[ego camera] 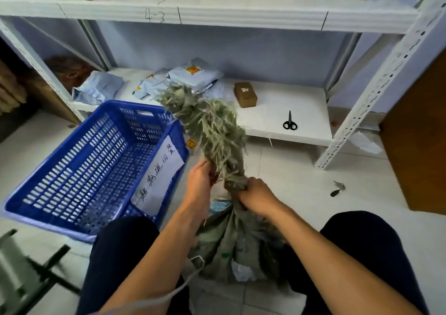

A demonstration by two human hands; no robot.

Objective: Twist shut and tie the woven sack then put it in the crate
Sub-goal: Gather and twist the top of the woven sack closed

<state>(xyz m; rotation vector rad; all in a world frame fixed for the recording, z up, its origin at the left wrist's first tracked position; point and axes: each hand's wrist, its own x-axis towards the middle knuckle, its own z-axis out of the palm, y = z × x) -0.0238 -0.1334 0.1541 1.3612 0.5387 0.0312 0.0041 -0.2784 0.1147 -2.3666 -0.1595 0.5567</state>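
1. The woven sack (pixel 241 244), grey-green and creased, stands on the tiled floor between the person's knees, which are in dark trousers; its neck is gathered into a narrow bunch above the bulging body.
2. Above the neck the frayed top (pixel 212 121) rises and leans to the left, with loose strands hanging from it; its tip overlaps the crate's far right corner in the head view.
3. The right hand (pixel 257 195) is clenched around the gathered neck from the right, knuckles up, fingers wrapped into the cloth.
4. The left hand (pixel 199 180) is at the neck's left side, slightly higher than the right; its fingers curl into the loose strands and grip them, with the fingertips hidden.
5. The blue crate (pixel 125 103) sits on the floor to the left, just beside the left knee and apart from the sack; a white paper label (pixel 159 172) with handwriting lies against its right inner wall.
6. A thin white cord (pixel 190 277) loops beside the sack's lower body and trails off toward the lower left.
7. On the low shelf (pixel 289 102) behind lie black scissors (pixel 289 122), a small cardboard box (pixel 245 95) and a pile of pale mailer bags (pixel 193 75).
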